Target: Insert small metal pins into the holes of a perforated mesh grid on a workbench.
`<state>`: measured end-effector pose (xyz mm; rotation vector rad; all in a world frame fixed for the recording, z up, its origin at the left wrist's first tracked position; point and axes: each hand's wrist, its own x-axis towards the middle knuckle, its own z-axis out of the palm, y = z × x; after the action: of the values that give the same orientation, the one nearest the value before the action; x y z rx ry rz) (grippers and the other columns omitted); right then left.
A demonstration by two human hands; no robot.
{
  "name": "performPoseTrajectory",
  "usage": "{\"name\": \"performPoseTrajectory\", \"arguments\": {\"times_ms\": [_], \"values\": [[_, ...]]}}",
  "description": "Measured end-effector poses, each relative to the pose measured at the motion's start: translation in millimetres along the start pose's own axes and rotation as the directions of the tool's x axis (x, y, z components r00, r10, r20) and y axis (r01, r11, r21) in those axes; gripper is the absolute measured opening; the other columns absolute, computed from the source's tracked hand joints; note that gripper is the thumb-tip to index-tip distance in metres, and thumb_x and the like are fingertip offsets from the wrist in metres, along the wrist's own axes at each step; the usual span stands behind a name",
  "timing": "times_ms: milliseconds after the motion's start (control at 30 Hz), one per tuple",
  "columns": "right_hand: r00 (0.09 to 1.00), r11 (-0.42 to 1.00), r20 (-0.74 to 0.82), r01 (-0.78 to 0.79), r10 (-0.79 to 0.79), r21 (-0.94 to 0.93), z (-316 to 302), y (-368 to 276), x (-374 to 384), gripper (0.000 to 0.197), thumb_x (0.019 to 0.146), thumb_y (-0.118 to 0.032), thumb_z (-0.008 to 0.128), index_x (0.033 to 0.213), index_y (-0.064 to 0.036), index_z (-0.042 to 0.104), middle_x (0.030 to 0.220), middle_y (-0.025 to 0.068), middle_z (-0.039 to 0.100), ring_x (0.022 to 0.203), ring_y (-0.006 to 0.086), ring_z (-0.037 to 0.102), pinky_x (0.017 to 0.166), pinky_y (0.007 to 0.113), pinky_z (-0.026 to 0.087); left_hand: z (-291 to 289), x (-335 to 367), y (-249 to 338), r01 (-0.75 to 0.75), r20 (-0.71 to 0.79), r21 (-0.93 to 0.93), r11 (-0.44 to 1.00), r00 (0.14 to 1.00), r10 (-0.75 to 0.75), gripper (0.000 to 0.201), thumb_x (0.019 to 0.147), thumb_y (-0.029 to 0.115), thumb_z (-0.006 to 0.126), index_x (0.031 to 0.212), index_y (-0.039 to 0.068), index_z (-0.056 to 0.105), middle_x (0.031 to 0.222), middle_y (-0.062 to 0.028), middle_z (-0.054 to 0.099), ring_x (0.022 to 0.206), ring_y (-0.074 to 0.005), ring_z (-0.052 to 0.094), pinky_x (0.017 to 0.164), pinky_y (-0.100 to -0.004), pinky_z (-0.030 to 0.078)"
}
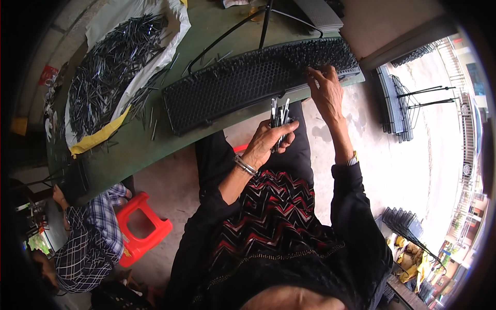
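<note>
My left hand [271, 137] is closed around a bundle of thin metal sticks [279, 116], their tips standing up past my thumb. A long black perforated rack [227, 95] with rows of small holes lies along the table's near edge in front of me. Many short dark pieces [323, 51] stand packed in its right part and along its far side. Over the right part of the rack is my right hand [325, 88], thumb and fingers pinched together. Whatever is between those fingertips is too small or hidden to name.
A white sack [173, 36] heaped with dark thin sticks [111, 72] lies open on the green table [129, 160], several sticks scattered beside it. A black wire frame [263, 26] stands behind the rack. A red stool [137, 253] and a seated person [85, 248] are at left.
</note>
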<state>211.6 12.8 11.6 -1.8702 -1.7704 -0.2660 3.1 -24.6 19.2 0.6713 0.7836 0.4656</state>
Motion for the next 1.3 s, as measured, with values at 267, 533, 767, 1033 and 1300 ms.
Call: {"name": "performPoseTrajectory", "arguments": {"times_ms": [267, 533, 767, 1033, 1300], "values": [[0.815, 0.592, 0.577, -0.437, -0.059, 0.677, -48.1, -36.2, -18.1, 0.022, 0.089, -0.019, 0.062, 0.097, 0.0016, 0.063, 0.086, 0.0069, 0.063, 0.079, 0.0137, 0.059, 0.070, 0.030, 0.047, -3.6, 3.9, -1.2, 0.035, 0.055, 0.037, 0.999, 0.998, -0.037, 0.023, 0.080, 0.027, 0.072, 0.080, 0.007, 0.060, 0.064, -0.0012, 0.056, 0.053, -0.0078, 0.046, 0.042, -0.0205, 0.032], [0.848, 0.441, 0.424, -0.529, 0.319, 0.725, -45.2, -28.5, -13.5, 0.019, 0.093, -0.017, 0.055, 0.091, 0.0010, 0.060, 0.078, 0.0048, 0.063, 0.068, 0.0101, 0.055, 0.064, 0.025, 0.044, -7.0, 16.0, 4.7, 0.009, 0.092, 0.096, 0.995, 0.996, -0.018, 0.029, 0.080, 0.035, 0.072, 0.077, 0.009, 0.058, 0.063, -0.0009, 0.055, 0.052, -0.0077, 0.046, 0.042, -0.0200, 0.032], [0.925, 0.873, -0.169, -0.243, 0.339, 0.423, -9.2, -5.5, -3.6, 0.007, 0.090, -0.009, 0.057, 0.093, -0.0036, 0.060, 0.070, 0.0068, 0.062, 0.061, 0.0147, 0.060, 0.058, 0.028, 0.047, -1.8, 21.8, 6.5, 0.043, 0.095, 0.080, 0.996, 0.994, -0.051, 0.033, 0.081, 0.037, 0.071, 0.084, 0.006, 0.061, 0.063, -0.0003, 0.054, 0.052, -0.0071, 0.045, 0.042, -0.0192, 0.031], [0.971, 0.966, 0.042, -0.239, 0.236, 0.097, 12.5, -2.6, -5.2, 0.008, 0.086, -0.015, 0.060, 0.091, -0.0077, 0.060, 0.088, 0.0095, 0.059, 0.073, 0.0264, 0.060, 0.064, 0.035, 0.047, 0.5, 20.8, 6.5, 0.084, 0.095, 0.053, 0.995, 0.992, -0.089, 0.034, 0.082, 0.036, 0.071, 0.087, 0.004, 0.062, 0.063, -0.0008, 0.054, 0.052, -0.0069, 0.045, 0.042, -0.0189, 0.030], [0.933, 0.880, 0.279, -0.320, 0.228, 0.350, -23.9, -17.6, -2.9, 0.021, 0.088, -0.022, 0.062, 0.101, -0.0049, 0.063, 0.087, 0.0077, 0.060, 0.079, 0.0211, 0.061, 0.069, 0.033, 0.047, -3.6, 16.3, 8.3, 0.081, 0.115, 0.064, 0.995, 0.989, -0.088, 0.027, 0.082, 0.030, 0.070, 0.084, 0.005, 0.061, 0.064, -0.0020, 0.056, 0.051, -0.0070, 0.046, 0.041, -0.0191, 0.029]]}}
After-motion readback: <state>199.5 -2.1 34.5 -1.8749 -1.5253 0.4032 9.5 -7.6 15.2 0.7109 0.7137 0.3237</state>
